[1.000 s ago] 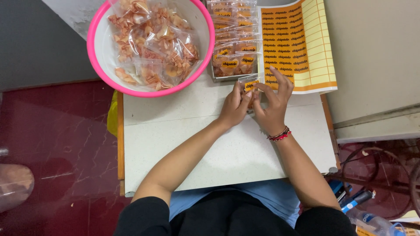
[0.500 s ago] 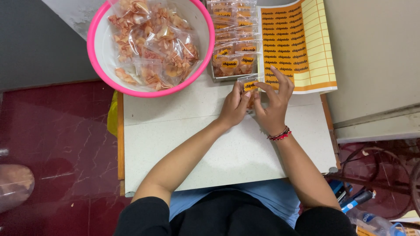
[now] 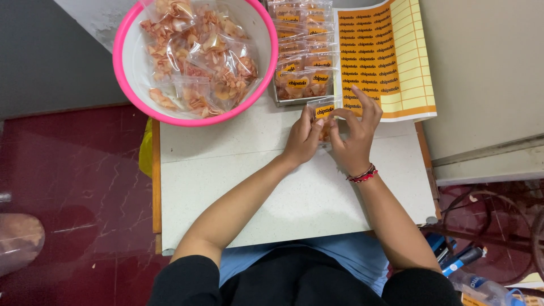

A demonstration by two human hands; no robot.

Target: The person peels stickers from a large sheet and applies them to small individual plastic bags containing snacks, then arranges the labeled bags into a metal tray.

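Both my hands meet at the far side of a small white table [image 3: 283, 192]. My left hand [image 3: 303, 139] and my right hand [image 3: 352, 136] together pinch a small clear packet of chips [image 3: 323, 110] with an orange label on it. The packet lies just in front of a grey tray [image 3: 300, 56] filled with several labelled packets. To the right lies a sheet of orange and yellow stickers [image 3: 385, 56]. A red bead bracelet [image 3: 362, 174] circles my right wrist.
A pink-rimmed basin [image 3: 127, 73] full of clear chip packets [image 3: 198, 51] stands at the table's far left. Dark red floor tiles [image 3: 73, 187] lie to the left. Bottles and clutter [image 3: 470, 272] sit on the floor at the lower right.
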